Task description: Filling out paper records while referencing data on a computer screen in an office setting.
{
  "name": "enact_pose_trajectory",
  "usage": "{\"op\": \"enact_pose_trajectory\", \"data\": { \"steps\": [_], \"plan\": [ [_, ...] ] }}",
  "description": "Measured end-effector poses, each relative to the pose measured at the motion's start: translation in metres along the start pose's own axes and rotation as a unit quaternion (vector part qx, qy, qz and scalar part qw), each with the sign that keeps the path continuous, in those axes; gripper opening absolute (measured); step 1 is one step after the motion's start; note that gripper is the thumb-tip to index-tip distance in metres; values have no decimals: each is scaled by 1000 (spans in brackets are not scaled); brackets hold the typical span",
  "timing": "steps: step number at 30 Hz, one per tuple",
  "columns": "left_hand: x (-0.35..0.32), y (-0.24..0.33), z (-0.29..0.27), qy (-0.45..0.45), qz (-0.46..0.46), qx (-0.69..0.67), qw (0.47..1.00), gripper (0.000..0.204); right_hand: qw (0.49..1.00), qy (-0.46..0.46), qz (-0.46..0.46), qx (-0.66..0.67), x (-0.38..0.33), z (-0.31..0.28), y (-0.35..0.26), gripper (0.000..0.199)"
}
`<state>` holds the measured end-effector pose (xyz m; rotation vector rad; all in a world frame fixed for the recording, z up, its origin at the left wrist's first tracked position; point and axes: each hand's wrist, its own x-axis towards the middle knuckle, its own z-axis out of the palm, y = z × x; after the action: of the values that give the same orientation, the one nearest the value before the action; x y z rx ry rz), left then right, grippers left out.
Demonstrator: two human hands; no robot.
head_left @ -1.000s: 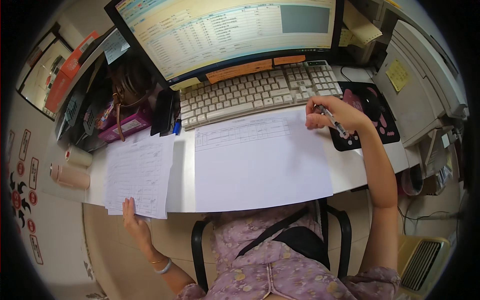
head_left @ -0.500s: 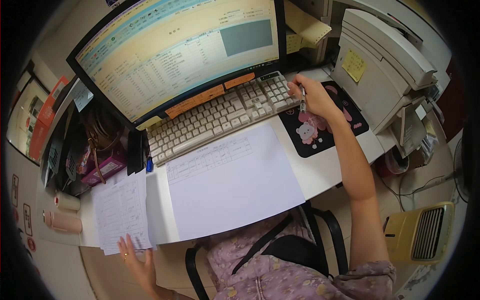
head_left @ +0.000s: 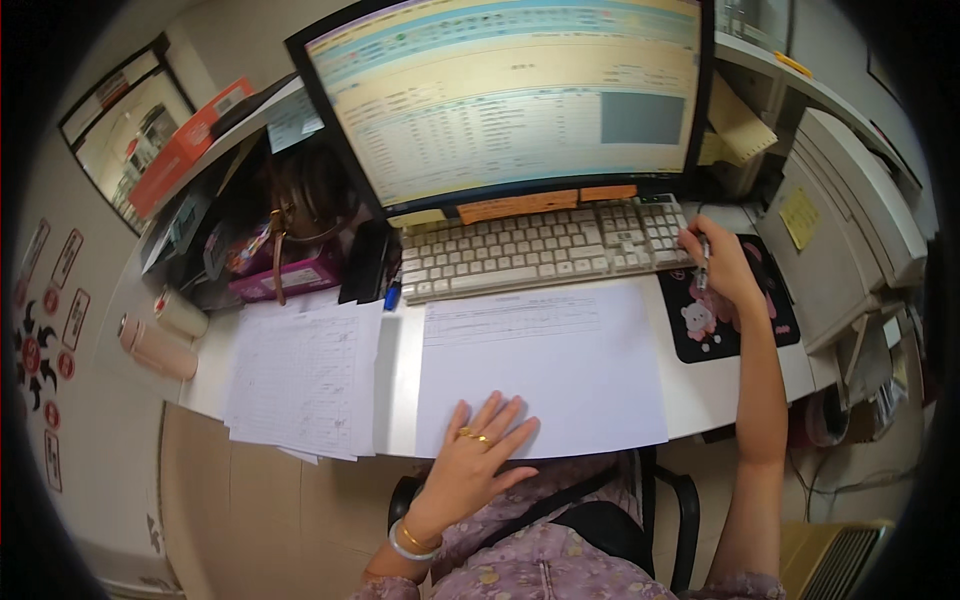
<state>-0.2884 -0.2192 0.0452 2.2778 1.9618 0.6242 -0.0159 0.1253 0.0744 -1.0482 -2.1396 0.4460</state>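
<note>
My left hand (head_left: 480,452) lies with its fingers spread on the lower edge of a large white sheet (head_left: 560,370), which has a printed table along its top. Two gold rings show on it. Over the black mouse pad (head_left: 690,345), beside the keyboard's number keys, my right hand (head_left: 727,262) is closed round a pen (head_left: 703,268) that hangs downward. Its fingertips are at the right end of the off-white keyboard (head_left: 540,250); whether they press a key I cannot tell. Left of the sheet lies a stack of filled-in forms (head_left: 300,375).
A monitor (head_left: 500,100) with a table on screen stands behind the keyboard. At right is a bulky pale office machine (head_left: 850,190) with a yellow note. A blue-capped pen (head_left: 393,290), a purple box (head_left: 290,275) and a pink bottle (head_left: 155,345) line the left side.
My left hand has moved right, from the stack of forms onto the large sheet. My right hand still holds the pen by the keyboard. The view has turned to the left.
</note>
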Motion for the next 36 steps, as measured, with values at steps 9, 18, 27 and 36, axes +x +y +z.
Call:
{"op": "enact_pose_trajectory", "data": {
  "steps": [9,18,27,36],
  "plan": [
    [1,1,16,44,14,23,999,54,999,-25,29,-2,3,0,-2,28],
    [4,3,21,74,-2,21,997,49,1000,-11,5,-9,3,0,5,29],
    [0,6,22,93,-21,-6,995,46,999,-18,25,9,-1,1,2,28],
    [6,2,21,93,-20,2,995,50,999,-22,45,19,3,-1,-7,27]
  ]
}}
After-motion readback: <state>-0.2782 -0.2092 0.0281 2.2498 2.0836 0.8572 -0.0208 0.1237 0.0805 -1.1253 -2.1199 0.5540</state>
